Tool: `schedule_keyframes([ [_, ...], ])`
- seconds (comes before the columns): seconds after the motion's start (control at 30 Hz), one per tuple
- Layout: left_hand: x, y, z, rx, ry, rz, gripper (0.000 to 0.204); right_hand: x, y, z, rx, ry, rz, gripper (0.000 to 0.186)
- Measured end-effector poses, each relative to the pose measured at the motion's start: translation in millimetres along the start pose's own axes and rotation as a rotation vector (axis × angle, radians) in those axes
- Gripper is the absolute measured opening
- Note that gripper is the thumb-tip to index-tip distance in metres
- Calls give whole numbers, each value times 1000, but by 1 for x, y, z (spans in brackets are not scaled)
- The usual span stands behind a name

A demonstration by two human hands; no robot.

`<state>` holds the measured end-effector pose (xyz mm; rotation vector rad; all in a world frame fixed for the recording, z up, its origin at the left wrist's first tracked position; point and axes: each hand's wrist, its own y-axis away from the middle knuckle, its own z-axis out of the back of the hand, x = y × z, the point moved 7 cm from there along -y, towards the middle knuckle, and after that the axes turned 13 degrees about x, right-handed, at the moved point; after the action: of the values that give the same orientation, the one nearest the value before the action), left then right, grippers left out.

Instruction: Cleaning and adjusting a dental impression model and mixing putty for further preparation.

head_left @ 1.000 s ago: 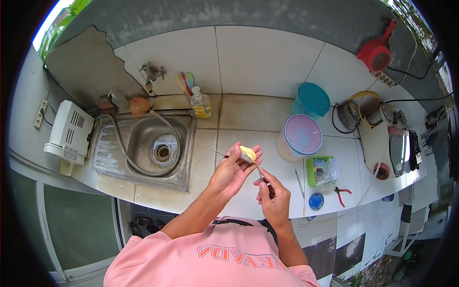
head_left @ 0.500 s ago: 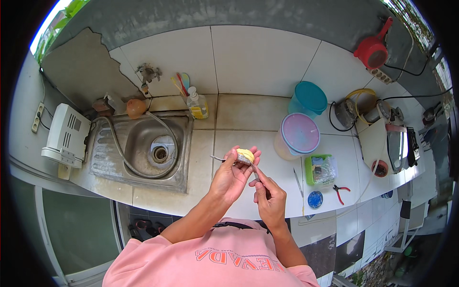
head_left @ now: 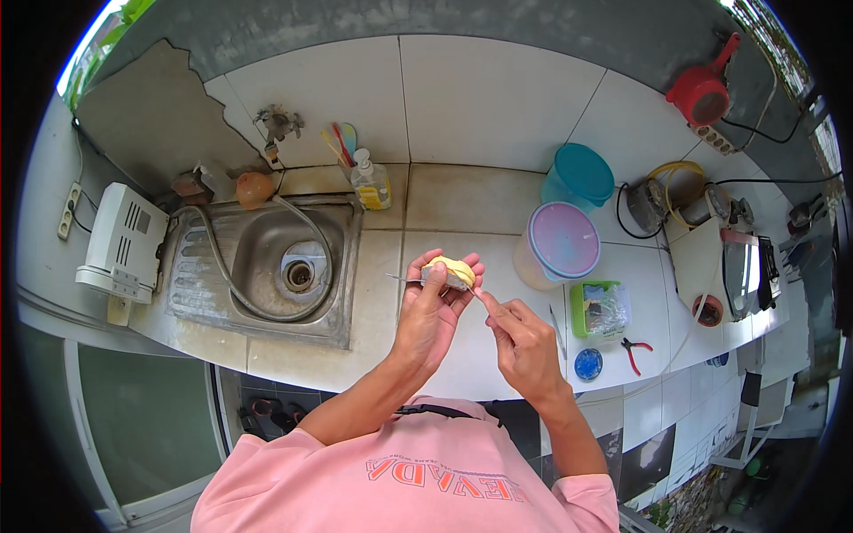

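Note:
A small rounded piece (head_left: pixel 451 270), yellow on top and grey on its near side, lies in my left hand (head_left: pixel 428 313), thumb pressed on its grey side and fingers behind. A thin metal-looking rod (head_left: pixel 402 279) sticks out to the left of it. What kind of thing it is, I cannot tell. My right hand (head_left: pixel 522 342) is closed, with its fingertips pinched by the right end of the piece; whatever they grip is mostly hidden. Both hands are held above the white tiled counter (head_left: pixel 373 293).
Left of my hands is a steel sink (head_left: pixel 348 293) with a grey hose (head_left: pixel 222 275). To the right stand a lilac-lidded container (head_left: pixel 564 240), a teal-lidded one (head_left: pixel 582 169) and a green box (head_left: pixel 582 311). Nearby lie red-handled pliers (head_left: pixel 633 358), a blue lid (head_left: pixel 588 364) and a slim tool (head_left: pixel 558 333).
Both hands have risen slightly away from me with the yellow and grey piece. My right hand has shifted right, and the thin tool seen in it before is now mostly hidden.

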<state>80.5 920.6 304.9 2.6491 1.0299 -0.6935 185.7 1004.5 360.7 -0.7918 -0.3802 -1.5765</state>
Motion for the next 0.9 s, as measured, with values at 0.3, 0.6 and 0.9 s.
schedule_keyframes([
  [0.3,5,1,6,15,-86,141,35,5,-1,15,256,420,89,55],
  [0.6,10,3,9,7,-89,252,33,10,1,20,341,589,164,52],
  [0.9,-2,3,-7,27,-30,138,36,17,27,27,58,92,-28,40],
])
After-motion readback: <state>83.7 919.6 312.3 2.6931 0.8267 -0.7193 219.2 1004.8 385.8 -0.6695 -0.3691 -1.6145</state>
